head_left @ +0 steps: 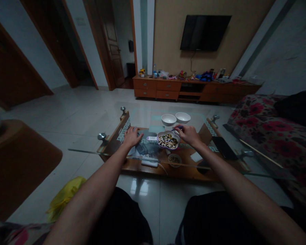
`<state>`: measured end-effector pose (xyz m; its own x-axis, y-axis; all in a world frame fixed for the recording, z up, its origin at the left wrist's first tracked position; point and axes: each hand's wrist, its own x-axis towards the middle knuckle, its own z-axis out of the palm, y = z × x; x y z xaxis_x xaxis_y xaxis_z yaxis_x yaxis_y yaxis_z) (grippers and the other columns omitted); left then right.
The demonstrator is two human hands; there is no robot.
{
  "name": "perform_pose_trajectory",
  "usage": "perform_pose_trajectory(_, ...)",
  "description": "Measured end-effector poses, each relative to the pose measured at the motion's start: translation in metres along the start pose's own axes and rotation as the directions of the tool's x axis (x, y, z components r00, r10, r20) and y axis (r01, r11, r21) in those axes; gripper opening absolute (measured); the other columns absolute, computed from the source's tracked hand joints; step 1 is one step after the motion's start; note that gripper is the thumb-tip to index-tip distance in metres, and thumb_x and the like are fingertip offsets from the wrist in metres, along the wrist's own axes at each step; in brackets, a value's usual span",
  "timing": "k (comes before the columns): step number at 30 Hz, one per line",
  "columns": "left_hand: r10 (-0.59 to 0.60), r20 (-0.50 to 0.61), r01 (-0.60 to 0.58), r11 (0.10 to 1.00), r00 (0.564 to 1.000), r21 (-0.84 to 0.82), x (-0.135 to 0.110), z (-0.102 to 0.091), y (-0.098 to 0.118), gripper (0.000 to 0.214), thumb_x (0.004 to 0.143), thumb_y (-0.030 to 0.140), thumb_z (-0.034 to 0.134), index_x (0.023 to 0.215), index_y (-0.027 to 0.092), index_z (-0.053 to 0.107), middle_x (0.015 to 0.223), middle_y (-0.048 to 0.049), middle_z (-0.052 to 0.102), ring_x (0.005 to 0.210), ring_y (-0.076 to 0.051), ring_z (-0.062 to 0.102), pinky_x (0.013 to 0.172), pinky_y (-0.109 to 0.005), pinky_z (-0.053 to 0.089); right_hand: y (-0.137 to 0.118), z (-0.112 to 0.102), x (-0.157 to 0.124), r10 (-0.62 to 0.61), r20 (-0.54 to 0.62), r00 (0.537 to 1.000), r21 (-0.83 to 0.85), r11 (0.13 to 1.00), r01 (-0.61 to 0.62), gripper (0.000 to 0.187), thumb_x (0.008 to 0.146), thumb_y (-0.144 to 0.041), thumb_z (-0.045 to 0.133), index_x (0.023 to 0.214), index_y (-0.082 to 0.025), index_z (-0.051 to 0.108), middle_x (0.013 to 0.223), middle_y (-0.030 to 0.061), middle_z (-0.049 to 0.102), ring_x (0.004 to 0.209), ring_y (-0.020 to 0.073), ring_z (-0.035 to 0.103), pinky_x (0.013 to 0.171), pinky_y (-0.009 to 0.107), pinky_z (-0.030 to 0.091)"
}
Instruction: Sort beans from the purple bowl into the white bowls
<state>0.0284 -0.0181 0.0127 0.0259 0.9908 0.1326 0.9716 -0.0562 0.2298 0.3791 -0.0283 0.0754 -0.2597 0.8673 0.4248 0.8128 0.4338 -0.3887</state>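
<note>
My right hand is curled, its fingers closing on the rim of a scalloped white dish of mixed beans and grains, apparently to steady it; a thin blue item shows at the fingertips, too small for me to identify; my left hand lies spread, palm down, on a dark flat item, seemingly pinning it; a small bowl of grains sits nearer me on a lower wooden shelf; two empty white bowls stand just beyond the dish on the glass surface, within easy reach; farther off, a wooden cabinet stands beneath a wall-mounted television.
</note>
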Motion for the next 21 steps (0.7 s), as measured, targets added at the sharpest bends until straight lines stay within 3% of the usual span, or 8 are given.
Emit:
perform_pose_trajectory(3,-0.003,0.0,0.003,1.0,1.0,-0.001,0.0,-0.001,0.0,0.059,0.106,0.055,0.046,0.15,0.018,0.052,0.161,-0.0184,0.046,0.155,-0.033,0.035,0.127,-0.055,0.031,0.004,0.003,-0.004,-0.026,0.058,0.998,0.058,0.998,0.022,0.021,0.098,-0.027,0.064,0.108,-0.025,0.083,0.103,0.0068,0.084,0.087,0.023,0.075,0.077,0.032,0.051)
perform_pose_trajectory(8,0.004,0.0,-0.004,1.0,1.0,-0.002,-0.001,-0.001,0.001,0.057,0.105,0.055,0.047,0.149,0.018,0.053,0.158,-0.0168,0.049,0.154,-0.032,0.037,0.127,-0.055,0.032,-0.012,0.024,-0.006,-0.102,0.208,0.973,0.078,0.993,0.087,0.024,0.097,-0.025,0.066,0.115,-0.025,0.083,0.102,0.0068,0.084,0.086,0.0228,0.076,0.074,0.031,0.05)
perform_pose_trajectory(15,0.007,0.005,-0.006,1.0,1.0,-0.008,0.0,0.0,-0.002,0.058,0.105,0.056,0.046,0.15,0.019,0.053,0.159,-0.0177,0.047,0.155,-0.032,0.036,0.127,-0.055,0.032,-0.025,0.033,-0.004,-0.154,0.276,0.949,0.006,0.987,0.158,0.031,0.094,-0.019,0.068,0.12,-0.029,0.082,0.114,0.006,0.083,0.094,0.0236,0.076,0.078,0.032,0.051)
perform_pose_trajectory(21,-0.006,0.003,0.006,1.0,1.0,-0.011,0.0,0.0,-0.001,0.059,0.105,0.056,0.046,0.151,0.019,0.052,0.16,-0.0173,0.047,0.156,-0.032,0.035,0.128,-0.056,0.03,-0.03,0.032,-0.004,-0.1,0.281,0.954,-0.087,0.988,0.129,0.028,0.099,-0.025,0.063,0.12,-0.028,0.081,0.109,0.0079,0.084,0.09,0.0244,0.076,0.072,0.03,0.046)
